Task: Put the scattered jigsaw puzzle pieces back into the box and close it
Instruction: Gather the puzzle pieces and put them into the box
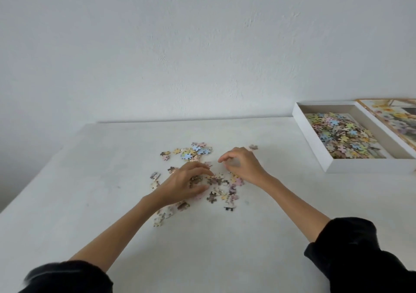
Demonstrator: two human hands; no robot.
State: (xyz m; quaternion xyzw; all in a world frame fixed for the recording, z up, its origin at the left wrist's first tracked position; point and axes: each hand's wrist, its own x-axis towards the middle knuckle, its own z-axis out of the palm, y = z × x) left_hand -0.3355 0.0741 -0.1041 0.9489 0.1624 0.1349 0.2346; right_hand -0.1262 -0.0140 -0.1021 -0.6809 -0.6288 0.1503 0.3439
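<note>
Scattered jigsaw pieces [221,183] lie in the middle of the white table [90,180], with a pastel cluster [193,150] further back. My left hand [184,183] lies over the pieces, fingers spread and slightly bent, fingertips touching them. My right hand [242,165] hovers just right of it, fingers curled in a claw above the pieces; whether it holds any is unclear. The open white box [315,141] stands at the right, holding several pieces. Its lid [391,117], printed with flowers, lies beside it.
A single piece [253,147] lies apart behind my right hand. A few pieces [162,217] sit under my left forearm. The table meets a white wall at the back, and its left edge runs diagonally.
</note>
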